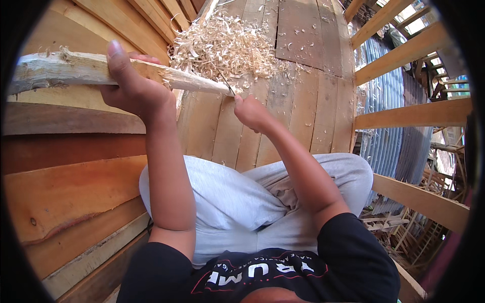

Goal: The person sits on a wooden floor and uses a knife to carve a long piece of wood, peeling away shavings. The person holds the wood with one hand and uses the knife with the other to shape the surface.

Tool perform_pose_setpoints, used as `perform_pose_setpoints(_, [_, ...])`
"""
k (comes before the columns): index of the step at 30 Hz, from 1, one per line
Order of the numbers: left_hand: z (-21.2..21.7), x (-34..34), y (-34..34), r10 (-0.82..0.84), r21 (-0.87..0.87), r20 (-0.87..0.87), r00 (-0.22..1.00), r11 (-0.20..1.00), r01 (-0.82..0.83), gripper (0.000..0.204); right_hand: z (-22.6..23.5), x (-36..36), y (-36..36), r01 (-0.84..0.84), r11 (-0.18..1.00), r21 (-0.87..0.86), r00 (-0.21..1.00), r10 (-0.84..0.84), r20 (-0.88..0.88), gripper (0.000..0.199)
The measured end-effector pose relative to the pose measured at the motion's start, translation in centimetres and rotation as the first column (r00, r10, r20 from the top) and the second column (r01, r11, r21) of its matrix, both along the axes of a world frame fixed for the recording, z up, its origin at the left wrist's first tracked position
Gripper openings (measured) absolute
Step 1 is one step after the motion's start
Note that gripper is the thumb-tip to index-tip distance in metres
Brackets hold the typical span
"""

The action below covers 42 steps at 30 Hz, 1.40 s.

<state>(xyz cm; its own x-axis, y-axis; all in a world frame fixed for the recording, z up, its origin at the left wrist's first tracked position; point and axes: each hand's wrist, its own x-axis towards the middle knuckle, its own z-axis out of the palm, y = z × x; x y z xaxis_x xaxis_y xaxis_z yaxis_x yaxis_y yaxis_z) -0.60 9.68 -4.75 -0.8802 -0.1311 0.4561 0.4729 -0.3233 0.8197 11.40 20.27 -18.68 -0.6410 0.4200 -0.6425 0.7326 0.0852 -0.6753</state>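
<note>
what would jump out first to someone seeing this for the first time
The pale wooden stake held across the upper left in the left hand, its tip whittled to a point by a thin blade in the right hand. Just beyond lies a heap of curled wood shavings on the plank floor.

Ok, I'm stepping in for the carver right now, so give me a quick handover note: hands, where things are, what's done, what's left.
Left hand: gripped around the rough wooden stick, held level above the lap, thumb on top.
Right hand: closed on a thin blade, its tip at the stick's tapered end.
Things: the pile of shavings lies on the plank floor just ahead; stacked boards are to the left.
Done: the right end is whittled to a point.
Left: the left part is splintery and uncarved.
</note>
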Motion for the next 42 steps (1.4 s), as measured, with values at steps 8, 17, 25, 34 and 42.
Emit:
perform_pose_setpoints(8, [-0.1, -0.1, 0.9, -0.031, 0.105, -0.023, 0.999, 0.994, 0.033, 0.029, -4.3, 0.5, 1.4, -0.006, 1.0, -0.026, 1.0, 0.006, 0.007, 0.058])
perform_pose_setpoints(17, [0.0, 0.2, 0.6, -0.044, 0.014, -0.084, 0.995, 0.999, 0.046, 0.034, 0.8, 2.7, 1.4, -0.24, 0.897, 0.371, 0.969, 0.247, 0.028, 0.046])
perform_pose_setpoints(25, [-0.3, 0.1, 0.9, -0.068, 0.085, -0.092, 0.993, 0.994, 0.076, 0.028, -4.8, 0.1, 1.1, -0.155, 0.912, 0.38, 0.979, 0.193, -0.064, 0.044])
perform_pose_setpoints(34, [-0.5, 0.6, 0.8, -0.144, 0.145, -0.146, 0.979, 0.976, 0.165, 0.024, -1.3, 2.9, 0.1, -0.269, 0.897, 0.351, 0.96, 0.279, 0.024, 0.042])
perform_pose_setpoints(42, [-0.6, 1.3, 1.3, -0.15, 0.102, -0.175, 0.973, 0.98, 0.169, 0.027, -2.1, 1.4, 1.1, -0.217, 0.906, 0.362, 0.972, 0.235, -0.005, 0.04])
